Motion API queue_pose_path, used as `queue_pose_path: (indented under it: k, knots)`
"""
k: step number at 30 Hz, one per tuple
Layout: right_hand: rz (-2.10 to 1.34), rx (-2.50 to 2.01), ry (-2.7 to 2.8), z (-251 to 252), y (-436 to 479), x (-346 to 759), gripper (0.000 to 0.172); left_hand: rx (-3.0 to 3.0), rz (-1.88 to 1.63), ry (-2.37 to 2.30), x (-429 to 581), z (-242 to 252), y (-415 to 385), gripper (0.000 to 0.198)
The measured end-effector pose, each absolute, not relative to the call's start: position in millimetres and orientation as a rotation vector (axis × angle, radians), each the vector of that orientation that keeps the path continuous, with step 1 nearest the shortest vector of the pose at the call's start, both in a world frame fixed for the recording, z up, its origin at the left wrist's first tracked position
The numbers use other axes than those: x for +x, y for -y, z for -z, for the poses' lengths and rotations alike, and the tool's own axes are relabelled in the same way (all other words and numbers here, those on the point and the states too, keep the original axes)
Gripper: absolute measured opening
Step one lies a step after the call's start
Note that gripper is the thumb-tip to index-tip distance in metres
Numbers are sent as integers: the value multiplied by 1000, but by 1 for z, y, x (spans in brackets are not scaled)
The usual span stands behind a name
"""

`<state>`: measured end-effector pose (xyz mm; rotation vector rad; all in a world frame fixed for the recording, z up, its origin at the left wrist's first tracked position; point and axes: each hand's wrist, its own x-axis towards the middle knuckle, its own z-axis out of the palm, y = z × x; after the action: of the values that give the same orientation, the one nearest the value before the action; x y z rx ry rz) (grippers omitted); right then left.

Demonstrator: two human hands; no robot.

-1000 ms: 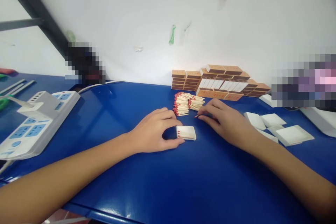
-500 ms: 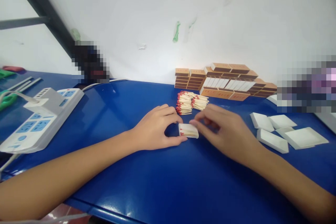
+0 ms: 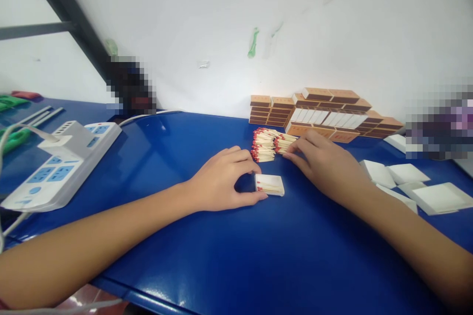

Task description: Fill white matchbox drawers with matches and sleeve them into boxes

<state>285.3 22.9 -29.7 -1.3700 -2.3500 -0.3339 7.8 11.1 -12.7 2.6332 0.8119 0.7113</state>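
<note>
My left hand [image 3: 221, 179] rests on the blue table [image 3: 207, 251], thumb and fingers curled round the left end of a small white matchbox tray [image 3: 270, 184] that holds several red-tipped matches. My right hand [image 3: 325, 165] reaches to the pile of loose matches [image 3: 269, 143] just behind the tray, its fingertips pinched at the pile's right side. I cannot see whether a match is between them.
Brown matchbox sleeves [image 3: 321, 114] are stacked against the white wall. Several white trays [image 3: 410, 182] lie at the right. A white and blue power strip [image 3: 59, 165] with a cable sits at the left. Pixelated patches hide things at the back left and right.
My right hand went from the match pile to the tray held by my left hand, then back to the pile. The left hand kept its hold.
</note>
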Motion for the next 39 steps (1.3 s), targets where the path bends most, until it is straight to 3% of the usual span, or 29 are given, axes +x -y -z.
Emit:
queue_pose_path:
  k: [6, 15, 33, 39]
  knots:
    - [572, -1348, 2454, 25, -18, 281, 44, 2635, -715, -806, 8, 13, -12, 32]
    - [714, -1333, 2507, 26, -18, 287, 36, 2638, -705, -812, 7, 12, -12, 32]
    - [658, -1355, 2410, 11, -9, 286, 36, 2627, -702, -793, 7, 12, -11, 32]
    - [288, -1173, 2336, 6, 15, 265, 24, 2652, -699, -808, 8, 11, -11, 32]
